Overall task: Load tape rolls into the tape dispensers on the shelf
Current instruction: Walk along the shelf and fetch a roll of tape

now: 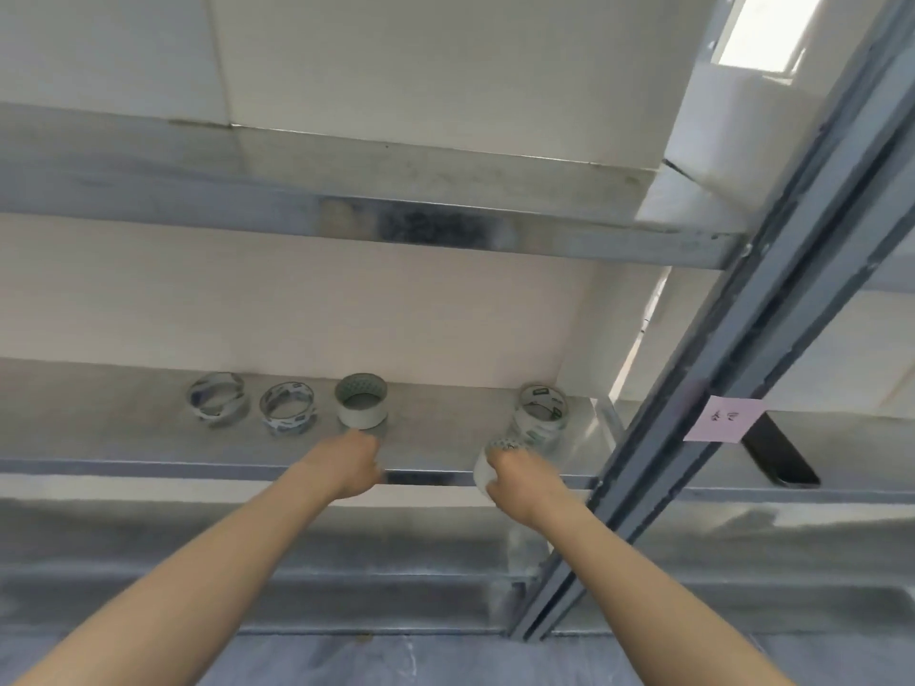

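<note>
Three tape rolls (288, 407) stand in a row on the metal shelf (124, 438); a stack of rolls (542, 413) sits further right. Our right grip (515, 480) clasps a white roll (482, 475) at the shelf's front edge. Our left grip (354, 462) curls just before the row; whether it holds anything, we cannot tell. No dispenser is visible. We should locate the free tape end before seating the roll.
</note>
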